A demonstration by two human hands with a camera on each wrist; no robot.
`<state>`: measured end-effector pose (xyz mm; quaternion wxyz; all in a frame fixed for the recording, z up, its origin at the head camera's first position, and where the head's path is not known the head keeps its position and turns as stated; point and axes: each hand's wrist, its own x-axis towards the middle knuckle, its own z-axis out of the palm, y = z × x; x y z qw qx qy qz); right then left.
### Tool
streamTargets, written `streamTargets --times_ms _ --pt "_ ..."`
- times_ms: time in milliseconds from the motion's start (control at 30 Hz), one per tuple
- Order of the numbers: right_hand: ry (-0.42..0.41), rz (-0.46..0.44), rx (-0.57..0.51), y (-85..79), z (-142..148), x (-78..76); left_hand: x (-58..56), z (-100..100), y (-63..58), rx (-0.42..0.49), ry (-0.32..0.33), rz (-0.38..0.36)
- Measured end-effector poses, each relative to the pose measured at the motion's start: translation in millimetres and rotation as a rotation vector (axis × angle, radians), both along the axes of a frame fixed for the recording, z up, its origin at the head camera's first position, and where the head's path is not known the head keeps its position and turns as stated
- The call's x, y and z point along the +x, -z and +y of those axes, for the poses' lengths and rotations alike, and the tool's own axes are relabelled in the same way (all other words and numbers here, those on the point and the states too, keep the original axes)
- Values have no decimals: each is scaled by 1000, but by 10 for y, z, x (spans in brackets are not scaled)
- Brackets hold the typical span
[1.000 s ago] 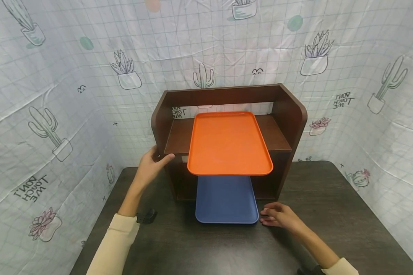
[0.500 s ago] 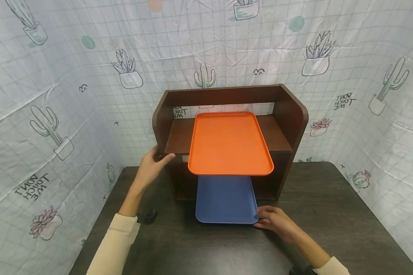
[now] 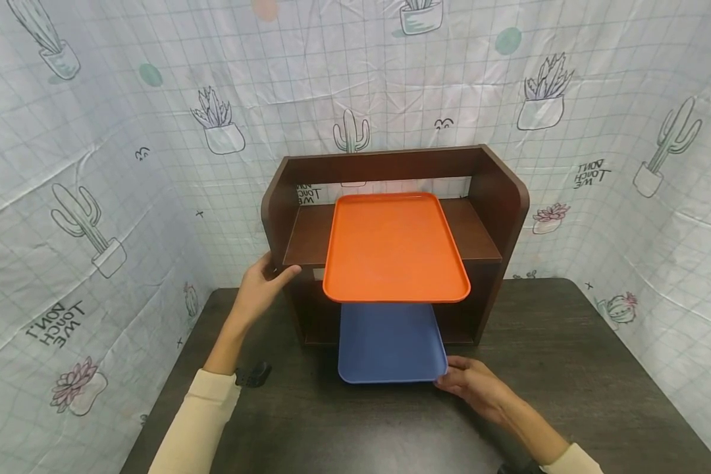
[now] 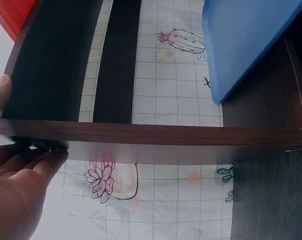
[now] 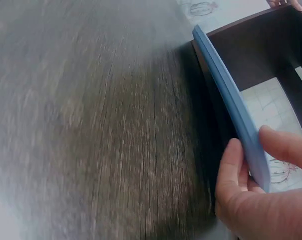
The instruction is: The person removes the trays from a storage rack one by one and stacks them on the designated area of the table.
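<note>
Two grips serve us: left fingers (image 4: 51,162) curl round the shelf (image 3: 305,238), probably steadying it; right fingers (image 5: 231,161) pinch the blue tray (image 3: 391,345).

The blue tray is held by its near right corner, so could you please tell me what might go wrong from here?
With the right hand pinching just one corner, the blue tray might twist or tip at its far end.
The orange tray juts out above it, so lifting the blue one too high could bump it.
The left hand holds only the left side of the shelf unit, which might swivel if jolted.
</note>
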<state>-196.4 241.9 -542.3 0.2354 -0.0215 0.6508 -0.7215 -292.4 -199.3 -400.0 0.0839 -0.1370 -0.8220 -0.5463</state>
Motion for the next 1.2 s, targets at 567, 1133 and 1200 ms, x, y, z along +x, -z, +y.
streamTargets --times_ms 567,1133,1200 --pt "146 -115 -412 -40 -179 92 11 0 12 12 6 -14" --pt "377 -56 -537 28 -384 191 3 -4 15 17 -8 -15" --pt "381 -45 -528 32 -392 192 3 -6 14 19 -9 -19"
